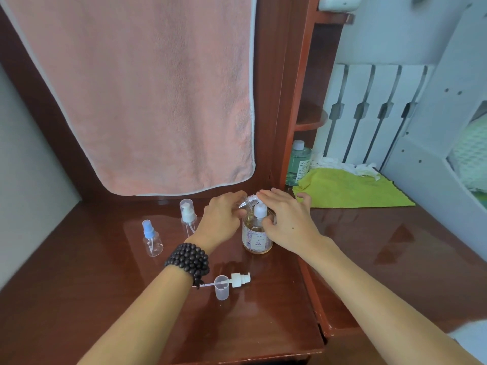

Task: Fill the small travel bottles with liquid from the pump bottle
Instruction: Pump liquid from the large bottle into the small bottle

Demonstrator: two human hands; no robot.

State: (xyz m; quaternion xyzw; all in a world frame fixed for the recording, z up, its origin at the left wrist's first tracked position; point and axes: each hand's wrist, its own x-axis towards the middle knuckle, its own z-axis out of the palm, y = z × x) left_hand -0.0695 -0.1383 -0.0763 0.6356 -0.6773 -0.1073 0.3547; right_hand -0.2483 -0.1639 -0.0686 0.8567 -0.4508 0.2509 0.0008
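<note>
1. Filling step in hand: left hand [224,214] holding a small clear travel bottle [246,202] tilted, neck toward the pump bottle [257,233] spout, at centre of the counter [263,312].
2. Left fingers curled round that small bottle; right hand [284,219] resting flat on the pump head [259,210], fingers straight, thumb against the bottle's shoulder.
3. At 9 o'clock of the pump bottle: blue-capped spray bottle [152,239] and a white-pump bottle [188,216], both upright, still closed, seemingly unfilled.
4. At 6 o'clock: removed pump top [238,280] and clear cap [221,287] lying loose.
5. Next, likely: steady press down, neck kept under the spout; spill risk if misaligned.
</note>
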